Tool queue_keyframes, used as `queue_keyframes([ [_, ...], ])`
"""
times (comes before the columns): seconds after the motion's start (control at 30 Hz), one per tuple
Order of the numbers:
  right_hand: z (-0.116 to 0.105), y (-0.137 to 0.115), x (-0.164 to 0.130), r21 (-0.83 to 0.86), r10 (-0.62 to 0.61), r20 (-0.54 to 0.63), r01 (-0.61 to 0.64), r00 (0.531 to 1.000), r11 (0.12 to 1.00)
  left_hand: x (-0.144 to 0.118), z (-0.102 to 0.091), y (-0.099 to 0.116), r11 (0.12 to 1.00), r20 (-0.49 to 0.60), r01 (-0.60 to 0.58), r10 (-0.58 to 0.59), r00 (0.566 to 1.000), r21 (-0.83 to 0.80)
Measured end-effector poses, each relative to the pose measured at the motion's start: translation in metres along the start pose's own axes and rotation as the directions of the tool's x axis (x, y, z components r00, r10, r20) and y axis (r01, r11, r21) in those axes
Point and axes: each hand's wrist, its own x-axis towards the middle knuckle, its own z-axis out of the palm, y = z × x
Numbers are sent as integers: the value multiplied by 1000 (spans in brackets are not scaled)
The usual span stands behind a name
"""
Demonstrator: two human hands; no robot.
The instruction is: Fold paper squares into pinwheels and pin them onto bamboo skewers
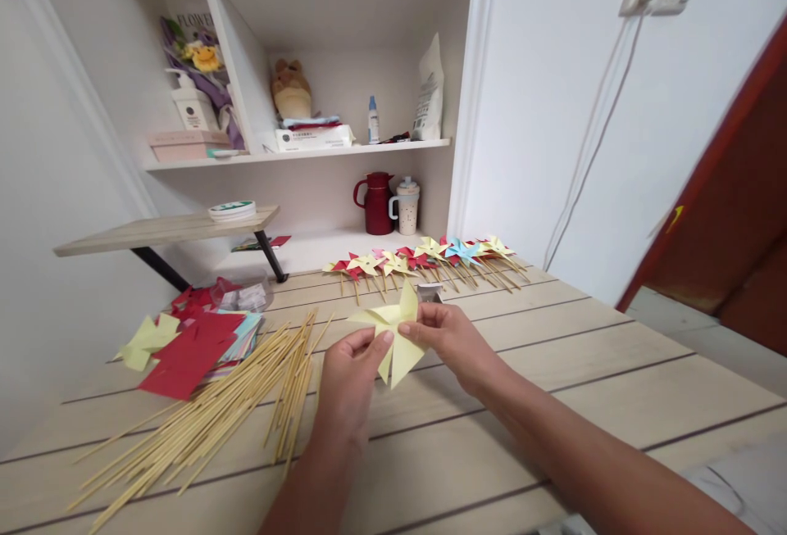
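A pale yellow paper pinwheel (pixel 402 359) is held up over the table between both hands. My left hand (pixel 353 375) pinches its left side, thumb on the front near the centre. My right hand (pixel 452 342) grips it from the right, with the thumb pressed close to the middle. Its blades fan out above and below my fingers. Just behind my right hand sits a small grey box (pixel 429 292), partly hidden. To the left lies a loose pile of thin wooden sticks (pixel 202 428). Finished-looking pinwheels on sticks (pixel 430 250) lie in a row along the back.
Red paper sheets (pixel 193 355), pastel paper (pixel 244 334) and a yellow paper piece (pixel 147 341) lie at the left, near a clear plastic container (pixel 246 296). A raised wooden shelf (pixel 166 230) stands behind them. A red jug (pixel 377 203) and a cup (pixel 407 206) stand at the back.
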Motion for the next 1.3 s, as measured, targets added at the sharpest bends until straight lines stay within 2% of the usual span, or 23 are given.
queue_keyframes([
  [0.1,1,-1,-1,-1,9,10,-9,1000,1000,-1,1,0,1000,-63,-14,13,998,-7],
  [0.27,4,-2,-3,11,17,62,-17,998,1000,-1,0,-1,998,-108,-41,47,993,56],
  [0.57,0,-1,0,75,7,23,-8,1000,997,0,-3,-3,994,-117,-31,44,992,109],
  [1.07,0,-2,-3,-22,16,0,-16,1000,1000,-2,-1,0,995,-73,-27,34,997,96],
  [1.3,-2,-4,0,3,-14,-55,14,998,1000,-4,1,5,1000,32,-14,13,999,27],
])
